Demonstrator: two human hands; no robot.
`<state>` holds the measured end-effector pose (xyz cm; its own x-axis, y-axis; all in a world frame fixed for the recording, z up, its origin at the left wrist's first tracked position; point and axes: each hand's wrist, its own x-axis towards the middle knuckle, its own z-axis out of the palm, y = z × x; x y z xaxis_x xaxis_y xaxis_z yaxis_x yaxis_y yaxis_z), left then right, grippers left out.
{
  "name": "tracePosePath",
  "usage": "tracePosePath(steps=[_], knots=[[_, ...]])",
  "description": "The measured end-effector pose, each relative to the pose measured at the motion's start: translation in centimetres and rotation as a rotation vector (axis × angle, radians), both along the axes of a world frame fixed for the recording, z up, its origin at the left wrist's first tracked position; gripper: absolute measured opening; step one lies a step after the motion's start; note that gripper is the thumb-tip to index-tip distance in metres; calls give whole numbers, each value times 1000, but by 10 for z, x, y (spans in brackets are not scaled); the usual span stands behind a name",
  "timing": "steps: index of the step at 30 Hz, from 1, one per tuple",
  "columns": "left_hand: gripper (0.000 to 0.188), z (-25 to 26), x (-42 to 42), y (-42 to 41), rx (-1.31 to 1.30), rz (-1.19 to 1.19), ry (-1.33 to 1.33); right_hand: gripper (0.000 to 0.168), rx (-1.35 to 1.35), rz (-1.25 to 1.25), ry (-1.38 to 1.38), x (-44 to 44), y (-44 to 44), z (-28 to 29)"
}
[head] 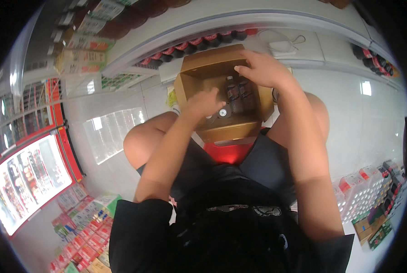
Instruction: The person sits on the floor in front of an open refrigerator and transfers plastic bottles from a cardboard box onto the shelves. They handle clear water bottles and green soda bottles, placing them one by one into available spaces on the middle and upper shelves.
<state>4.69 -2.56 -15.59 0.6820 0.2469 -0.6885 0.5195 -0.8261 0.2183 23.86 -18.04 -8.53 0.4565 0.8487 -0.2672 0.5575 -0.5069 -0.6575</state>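
Observation:
An open cardboard box (228, 131) stands between the knees, its flaps folded outward. Plastic bottles (235, 95) with labels lie inside on the right, and a bottle with a pale cap (223, 112) is near the front. My left hand (205, 102) hovers over the left part of the box, slightly blurred, fingers apart, with no object seen in it. My right hand (263, 70) is at the box's back right corner, thumb and fingers spread, near the raised flap; whether it touches the cardboard is unclear.
A red plastic stool (229, 152) shows between the thighs. Dark bottles with red labels (196, 43) line the low shelf behind the box. A white cable (282, 42) lies on that shelf. A lit display fridge (29, 181) stands left; stacked packs of drinks (364, 191) sit right.

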Motion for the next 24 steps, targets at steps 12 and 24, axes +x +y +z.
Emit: tracePosePath(steps=[12, 24], knots=[[62, 85, -57, 82, 47, 141, -468, 49, -429, 338, -146, -67, 38, -67], [65, 112, -66, 88, -31, 111, -452, 49, -839, 330, -48, -158, 70, -168]])
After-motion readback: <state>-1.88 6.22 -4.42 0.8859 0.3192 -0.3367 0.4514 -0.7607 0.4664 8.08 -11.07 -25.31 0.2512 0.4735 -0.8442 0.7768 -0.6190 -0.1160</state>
